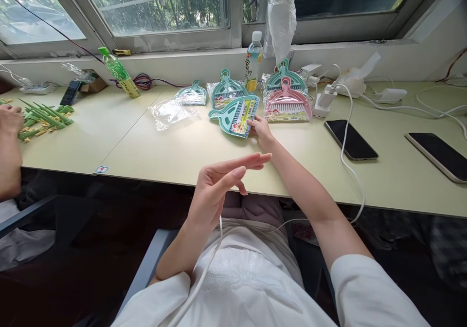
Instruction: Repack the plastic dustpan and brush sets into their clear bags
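Note:
My right hand (260, 128) reaches out over the pale green table (153, 147) and its fingers rest closed on the edge of a teal mini dustpan-and-brush set (235, 115) lying flat. My left hand (219, 181) hovers near the table's front edge, fingers stretched out, holding nothing. A pink dustpan set (288, 104) lies just right of the teal one. More teal sets (226, 88) lie behind it, one at the left (191, 95) and one behind the pink one (284, 76).
An empty clear bag (170, 113) lies left of the sets. Two bottles (118, 73) (253, 60) stand by the window sill. Two phones (350, 139) (438, 155) and white cables lie at right. Green sticks (44, 118) and another person's hand (9, 137) are at far left.

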`<state>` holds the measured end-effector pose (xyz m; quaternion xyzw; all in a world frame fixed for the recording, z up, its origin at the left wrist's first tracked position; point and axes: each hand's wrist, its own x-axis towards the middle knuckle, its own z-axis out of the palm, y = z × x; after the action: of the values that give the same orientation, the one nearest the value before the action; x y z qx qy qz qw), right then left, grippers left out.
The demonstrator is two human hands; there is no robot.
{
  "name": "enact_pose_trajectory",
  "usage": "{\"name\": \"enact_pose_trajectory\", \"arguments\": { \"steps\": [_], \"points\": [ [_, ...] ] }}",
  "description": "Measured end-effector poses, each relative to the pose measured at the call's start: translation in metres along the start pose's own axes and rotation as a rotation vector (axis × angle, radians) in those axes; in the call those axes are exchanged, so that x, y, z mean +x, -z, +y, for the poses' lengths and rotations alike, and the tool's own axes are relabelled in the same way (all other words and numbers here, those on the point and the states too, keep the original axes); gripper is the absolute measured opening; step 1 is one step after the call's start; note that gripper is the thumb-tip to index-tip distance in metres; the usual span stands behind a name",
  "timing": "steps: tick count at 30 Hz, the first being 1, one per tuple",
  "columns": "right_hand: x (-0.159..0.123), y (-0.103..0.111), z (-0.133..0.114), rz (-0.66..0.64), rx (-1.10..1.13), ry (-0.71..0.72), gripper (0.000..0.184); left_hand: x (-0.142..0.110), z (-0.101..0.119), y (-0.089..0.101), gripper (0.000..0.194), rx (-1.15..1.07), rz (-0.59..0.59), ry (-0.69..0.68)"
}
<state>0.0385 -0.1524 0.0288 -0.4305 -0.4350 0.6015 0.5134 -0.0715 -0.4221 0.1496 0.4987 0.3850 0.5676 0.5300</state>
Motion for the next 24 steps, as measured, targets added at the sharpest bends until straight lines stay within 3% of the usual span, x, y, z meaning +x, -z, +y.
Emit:
{"name": "enact_pose_trajectory", "arguments": {
  "steps": [5,9,13,14,18,21,24],
  "points": [
    [0.000,-0.001,-0.001,0.024,0.008,-0.025,0.023,0.007,-0.003,0.008,0.037,0.105,0.047,-0.134],
    [-0.001,-0.003,-0.002,0.026,0.013,-0.029,0.021,0.009,-0.024,0.026,0.051,0.204,0.126,-0.255],
    [-0.002,-0.004,-0.003,0.039,0.009,-0.038,0.020,0.001,-0.065,0.042,0.019,0.303,0.231,-0.344],
    [-0.002,-0.005,-0.004,0.044,0.011,-0.040,0.019,-0.001,-0.075,0.044,0.017,0.385,0.159,-0.319],
    [-0.003,-0.007,-0.006,0.055,0.024,-0.048,0.018,-0.004,-0.115,0.041,0.015,0.753,-0.393,-0.220],
    [-0.007,-0.008,-0.009,0.053,0.040,-0.070,0.019,-0.008,-0.150,0.044,0.012,0.936,-0.534,-0.148],
    [-0.009,-0.009,-0.011,0.052,0.056,-0.083,0.019,-0.016,-0.195,0.060,0.007,1.072,-0.684,0.035]
  ]
}}
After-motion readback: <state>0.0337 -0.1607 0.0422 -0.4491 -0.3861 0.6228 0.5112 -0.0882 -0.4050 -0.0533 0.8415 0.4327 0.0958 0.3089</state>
